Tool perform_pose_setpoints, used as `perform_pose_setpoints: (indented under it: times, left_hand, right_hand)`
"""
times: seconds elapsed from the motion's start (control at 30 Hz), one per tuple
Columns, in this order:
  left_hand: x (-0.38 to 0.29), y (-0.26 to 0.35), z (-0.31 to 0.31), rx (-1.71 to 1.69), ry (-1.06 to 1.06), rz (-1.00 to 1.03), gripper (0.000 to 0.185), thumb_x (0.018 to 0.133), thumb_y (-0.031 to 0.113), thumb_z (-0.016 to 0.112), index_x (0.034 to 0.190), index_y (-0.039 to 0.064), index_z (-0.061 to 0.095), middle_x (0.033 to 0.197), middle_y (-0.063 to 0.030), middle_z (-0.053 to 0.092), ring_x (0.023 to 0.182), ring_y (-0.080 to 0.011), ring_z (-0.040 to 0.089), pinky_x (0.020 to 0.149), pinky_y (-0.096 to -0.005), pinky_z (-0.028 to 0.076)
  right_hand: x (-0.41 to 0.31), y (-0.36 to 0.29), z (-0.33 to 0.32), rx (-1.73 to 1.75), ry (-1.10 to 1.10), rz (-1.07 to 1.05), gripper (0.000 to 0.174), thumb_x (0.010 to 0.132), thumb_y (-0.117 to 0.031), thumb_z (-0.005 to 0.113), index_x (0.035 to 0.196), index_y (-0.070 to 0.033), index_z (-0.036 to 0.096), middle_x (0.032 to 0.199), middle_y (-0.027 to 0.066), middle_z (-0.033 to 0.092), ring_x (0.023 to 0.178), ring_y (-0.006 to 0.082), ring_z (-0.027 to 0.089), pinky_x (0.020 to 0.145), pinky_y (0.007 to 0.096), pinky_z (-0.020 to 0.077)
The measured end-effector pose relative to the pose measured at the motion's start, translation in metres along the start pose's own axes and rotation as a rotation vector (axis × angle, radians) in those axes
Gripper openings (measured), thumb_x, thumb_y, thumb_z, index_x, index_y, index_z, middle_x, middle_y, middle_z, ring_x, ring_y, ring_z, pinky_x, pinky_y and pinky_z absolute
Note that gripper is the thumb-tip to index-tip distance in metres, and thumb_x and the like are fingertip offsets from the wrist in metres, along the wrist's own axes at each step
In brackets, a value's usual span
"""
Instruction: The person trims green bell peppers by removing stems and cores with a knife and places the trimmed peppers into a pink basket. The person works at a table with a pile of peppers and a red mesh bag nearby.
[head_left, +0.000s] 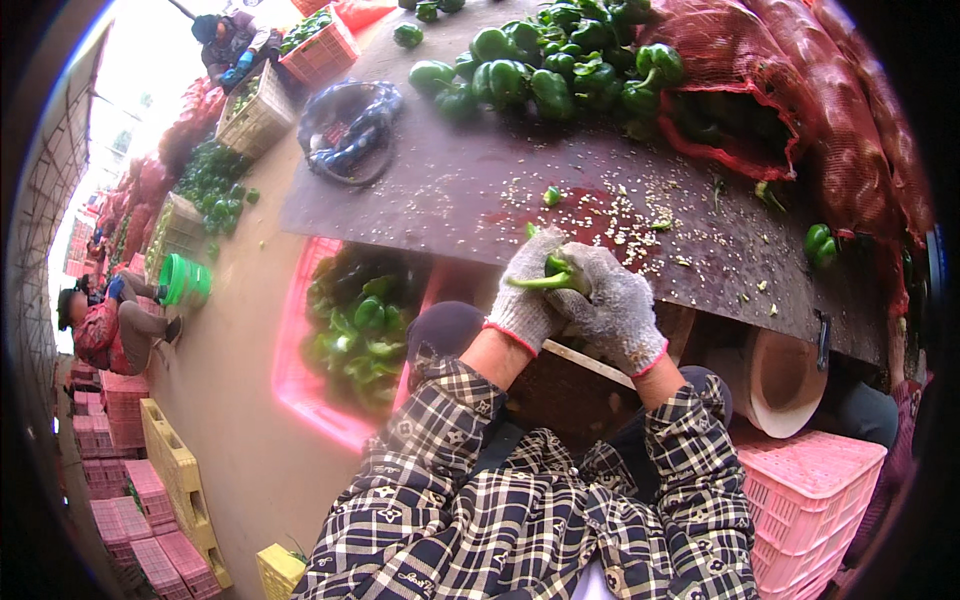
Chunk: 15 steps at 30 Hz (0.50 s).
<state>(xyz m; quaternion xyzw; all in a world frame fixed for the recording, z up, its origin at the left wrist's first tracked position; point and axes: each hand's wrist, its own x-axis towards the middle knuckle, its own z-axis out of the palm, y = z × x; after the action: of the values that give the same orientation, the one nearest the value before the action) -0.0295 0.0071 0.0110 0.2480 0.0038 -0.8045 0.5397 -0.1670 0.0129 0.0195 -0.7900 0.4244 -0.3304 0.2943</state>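
Observation:
Both my hands wear grey knitted gloves with red cuffs and meet over the near edge of a dark tabletop (450, 187). Between them they hold a green bell pepper (556, 266) whose stem points left. My left hand (525, 289) wraps it from the left, and my right hand (611, 300) closes on it from the right; the fingers hide most of the pepper. Pale seeds (626, 225) and a small green pepper piece (552, 196) lie just beyond. A heap of whole green bell peppers (517, 79) rests farther back on the tabletop.
A pink crate (296, 360) of green pepper pieces stands below left. Red mesh sacks (840, 127) crowd the right, one gaping over peppers. A blue patterned cloth item (349, 131) lies at the table's left. Pink crates (810, 480) stand lower right, beside another person's sleeve (904, 420). Two people work farther left.

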Motion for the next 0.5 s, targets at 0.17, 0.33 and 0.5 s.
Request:
perform_pose_setpoints:
  times: [0.17,0.33,0.5]
  left_hand:
    - [0.003,-0.015,-0.003,0.245,0.223,0.334,0.020,0.088,0.018,0.057,0.106,0.009,0.054,0.088,-0.0044,0.057,0.077,-0.0174,0.059,0.066,-0.0309,0.051]
    - [-0.026,0.015,-0.001,0.244,0.243,0.519,0.025,0.085,0.017,0.063,0.105,0.005,0.053,0.087,-0.0098,0.061,0.069,-0.0229,0.062,0.065,-0.0359,0.055]
    - [-0.114,0.109,-0.004,1.677,0.912,0.552,0.054,0.075,0.022,0.072,0.119,0.004,0.048,0.107,-0.0147,0.055,0.095,-0.0260,0.054,0.082,-0.0367,0.047]
  right_hand:
    - [0.003,0.011,0.004,0.194,0.056,0.267,0.027,0.086,-0.027,0.062,0.105,-0.007,0.056,0.093,0.0140,0.063,0.079,0.0326,0.062,0.064,0.0407,0.0523]
    - [0.011,0.018,-0.015,1.064,0.161,0.666,0.025,0.088,-0.032,0.063,0.092,-0.008,0.058,0.068,-0.0025,0.054,0.048,0.0050,0.047,0.040,0.0219,0.0391]
    - [0.001,0.017,-0.050,0.152,-0.292,0.468,0.053,0.081,-0.037,0.069,0.120,-0.003,0.057,0.103,0.0126,0.065,0.092,0.0217,0.061,0.080,0.0330,0.0474]
